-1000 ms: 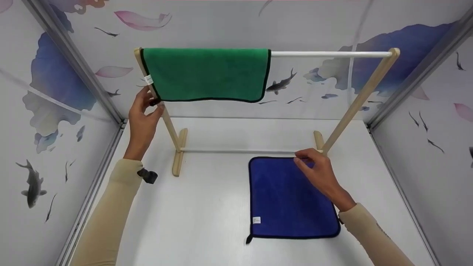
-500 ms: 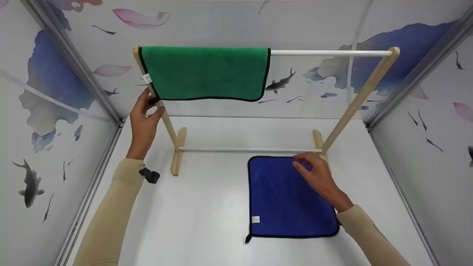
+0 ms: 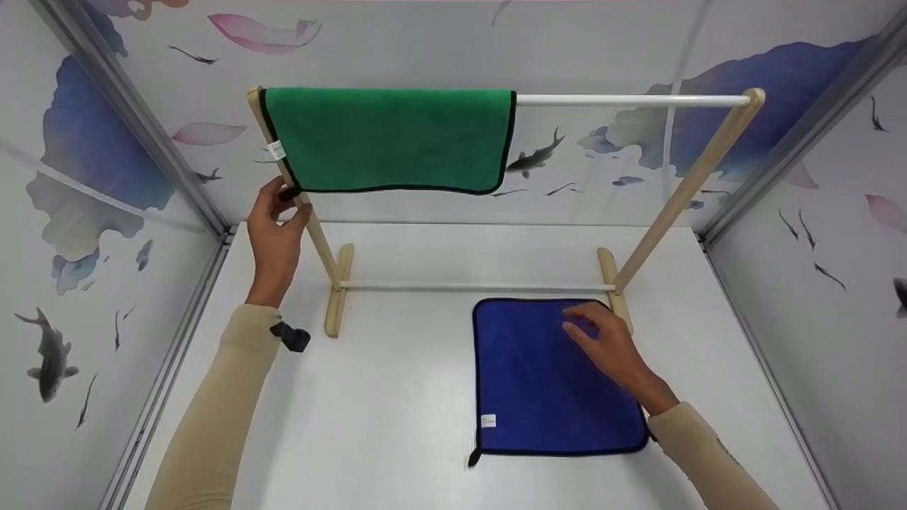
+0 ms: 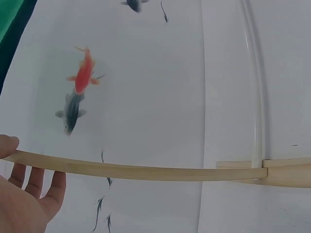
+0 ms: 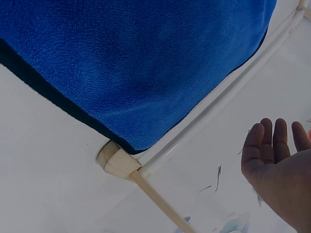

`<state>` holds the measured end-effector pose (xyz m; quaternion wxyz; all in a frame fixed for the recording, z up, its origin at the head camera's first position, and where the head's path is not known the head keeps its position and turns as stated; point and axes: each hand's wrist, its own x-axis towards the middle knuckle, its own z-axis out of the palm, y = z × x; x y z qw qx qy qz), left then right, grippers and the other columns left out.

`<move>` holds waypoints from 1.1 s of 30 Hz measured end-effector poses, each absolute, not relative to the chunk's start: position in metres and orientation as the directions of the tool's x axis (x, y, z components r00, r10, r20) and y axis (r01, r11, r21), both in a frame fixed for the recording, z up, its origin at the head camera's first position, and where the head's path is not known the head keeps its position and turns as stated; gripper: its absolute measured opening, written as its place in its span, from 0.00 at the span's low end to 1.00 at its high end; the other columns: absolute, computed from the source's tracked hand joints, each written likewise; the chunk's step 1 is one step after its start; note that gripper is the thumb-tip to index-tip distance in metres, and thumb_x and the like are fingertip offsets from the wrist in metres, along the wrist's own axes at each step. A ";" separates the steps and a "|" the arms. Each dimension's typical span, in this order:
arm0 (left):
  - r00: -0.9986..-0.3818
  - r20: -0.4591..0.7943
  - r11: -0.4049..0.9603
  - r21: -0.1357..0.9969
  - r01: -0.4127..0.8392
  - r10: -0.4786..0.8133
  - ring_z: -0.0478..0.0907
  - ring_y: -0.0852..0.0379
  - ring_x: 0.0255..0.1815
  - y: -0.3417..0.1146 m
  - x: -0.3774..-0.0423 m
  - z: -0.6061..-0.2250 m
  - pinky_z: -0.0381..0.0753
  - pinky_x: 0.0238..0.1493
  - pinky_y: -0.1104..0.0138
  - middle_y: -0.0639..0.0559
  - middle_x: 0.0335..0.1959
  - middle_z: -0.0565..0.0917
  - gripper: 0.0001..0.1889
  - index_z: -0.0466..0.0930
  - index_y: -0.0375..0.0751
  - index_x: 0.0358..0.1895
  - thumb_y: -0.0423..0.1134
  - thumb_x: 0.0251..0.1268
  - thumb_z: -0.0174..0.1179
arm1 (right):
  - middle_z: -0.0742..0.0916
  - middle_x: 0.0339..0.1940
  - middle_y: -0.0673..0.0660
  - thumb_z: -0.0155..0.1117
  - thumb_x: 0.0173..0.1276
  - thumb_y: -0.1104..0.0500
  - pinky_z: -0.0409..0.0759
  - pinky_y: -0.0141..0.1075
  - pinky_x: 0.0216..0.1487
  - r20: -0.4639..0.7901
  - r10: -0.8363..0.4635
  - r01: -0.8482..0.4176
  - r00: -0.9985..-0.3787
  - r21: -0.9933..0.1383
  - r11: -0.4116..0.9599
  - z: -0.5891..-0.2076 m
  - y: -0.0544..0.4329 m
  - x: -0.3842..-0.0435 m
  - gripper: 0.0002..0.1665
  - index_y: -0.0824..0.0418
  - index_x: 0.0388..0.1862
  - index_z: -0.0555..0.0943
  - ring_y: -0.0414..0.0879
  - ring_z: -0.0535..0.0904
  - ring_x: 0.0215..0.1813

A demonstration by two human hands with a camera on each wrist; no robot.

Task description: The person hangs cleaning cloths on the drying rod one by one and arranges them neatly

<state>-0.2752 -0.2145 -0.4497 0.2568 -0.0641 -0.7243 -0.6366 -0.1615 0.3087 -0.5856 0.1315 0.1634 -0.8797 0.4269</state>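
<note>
A green towel (image 3: 390,138) with black edging hangs over the top bar of a wooden drying rack, at its left end. My left hand (image 3: 273,237) grips the rack's left wooden post (image 4: 131,171) just below the towel's lower corner, with a black loop by the fingertips. In the left wrist view, fingers show below the post and a fingertip above it. A blue towel (image 3: 545,382) lies flat on the white surface, its white tag at lower left. My right hand (image 3: 613,347) hovers over its upper right part, fingers loosely bent and holding nothing.
The rack's white top bar (image 3: 631,101) is bare on the right. Its right post (image 3: 691,188) slants down to a wooden foot (image 3: 615,283), and a white lower bar (image 3: 468,287) runs behind the blue towel. Patterned walls (image 3: 815,212) enclose the white table (image 3: 354,411).
My right hand has moved slightly down toward me over the blue towel. My left hand stays at the post, and the green towel still hangs in the same place.
</note>
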 end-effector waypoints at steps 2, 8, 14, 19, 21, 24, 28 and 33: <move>-0.857 0.456 0.183 0.888 0.421 -0.240 0.79 0.47 0.60 -0.215 -0.275 -0.450 0.78 0.53 0.66 0.46 0.58 0.83 0.26 0.76 0.31 0.76 0.22 0.78 0.62 | 0.91 0.52 0.57 0.76 0.73 0.71 0.78 0.23 0.53 0.366 -0.176 -0.396 -0.914 -0.709 0.584 -0.586 0.309 -0.161 0.13 0.65 0.55 0.90 0.43 0.85 0.54; -0.853 0.464 0.176 0.884 0.432 -0.239 0.79 0.43 0.61 -0.215 -0.275 -0.450 0.81 0.54 0.69 0.46 0.59 0.83 0.26 0.76 0.30 0.76 0.21 0.79 0.62 | 0.91 0.52 0.56 0.76 0.74 0.70 0.78 0.24 0.56 0.345 -0.172 -0.377 -0.923 -0.715 0.589 -0.589 0.310 -0.160 0.14 0.64 0.56 0.90 0.47 0.86 0.56; -0.848 0.472 0.167 0.881 0.443 -0.241 0.79 0.40 0.61 -0.215 -0.275 -0.451 0.84 0.57 0.70 0.48 0.58 0.84 0.26 0.76 0.30 0.76 0.21 0.78 0.62 | 0.91 0.53 0.56 0.76 0.73 0.70 0.84 0.40 0.59 0.333 -0.177 -0.369 -0.926 -0.698 0.614 -0.594 0.314 -0.159 0.15 0.65 0.57 0.90 0.51 0.86 0.57; -0.848 0.472 0.179 0.881 0.439 -0.242 0.80 0.43 0.60 -0.215 -0.274 -0.452 0.84 0.57 0.71 0.45 0.58 0.84 0.26 0.76 0.30 0.76 0.21 0.79 0.62 | 0.91 0.54 0.58 0.76 0.73 0.70 0.85 0.56 0.59 0.323 -0.175 -0.360 -0.930 -0.701 0.616 -0.598 0.316 -0.156 0.16 0.68 0.58 0.89 0.53 0.87 0.58; -0.851 0.466 0.178 0.883 0.434 -0.240 0.80 0.43 0.61 -0.215 -0.274 -0.453 0.84 0.58 0.71 0.43 0.59 0.84 0.26 0.76 0.31 0.77 0.22 0.79 0.62 | 0.91 0.54 0.58 0.76 0.73 0.70 0.85 0.54 0.59 0.322 -0.176 -0.360 -0.930 -0.700 0.617 -0.600 0.317 -0.155 0.16 0.68 0.58 0.89 0.54 0.87 0.58; -0.855 0.460 0.175 0.886 0.428 -0.240 0.79 0.38 0.63 -0.216 -0.274 -0.454 0.84 0.59 0.70 0.40 0.60 0.83 0.26 0.76 0.31 0.77 0.23 0.80 0.62 | 0.91 0.54 0.58 0.77 0.72 0.71 0.85 0.46 0.60 0.329 -0.184 -0.369 -0.926 -0.694 0.618 -0.604 0.318 -0.153 0.16 0.68 0.57 0.89 0.55 0.87 0.58; -0.856 0.457 0.174 0.888 0.425 -0.242 0.79 0.38 0.63 -0.216 -0.273 -0.454 0.84 0.60 0.70 0.40 0.60 0.84 0.25 0.76 0.31 0.77 0.23 0.80 0.62 | 0.91 0.53 0.59 0.77 0.71 0.72 0.80 0.30 0.62 0.346 -0.203 -0.394 -0.916 -0.679 0.619 -0.610 0.319 -0.150 0.16 0.69 0.56 0.89 0.58 0.87 0.57; -0.855 0.458 0.185 0.887 0.423 -0.244 0.81 0.48 0.61 -0.216 -0.272 -0.454 0.83 0.61 0.69 0.40 0.61 0.84 0.25 0.76 0.31 0.77 0.24 0.80 0.62 | 0.91 0.53 0.60 0.77 0.71 0.72 0.77 0.30 0.64 0.334 -0.216 -0.392 -0.917 -0.664 0.637 -0.616 0.322 -0.147 0.16 0.72 0.56 0.88 0.59 0.86 0.59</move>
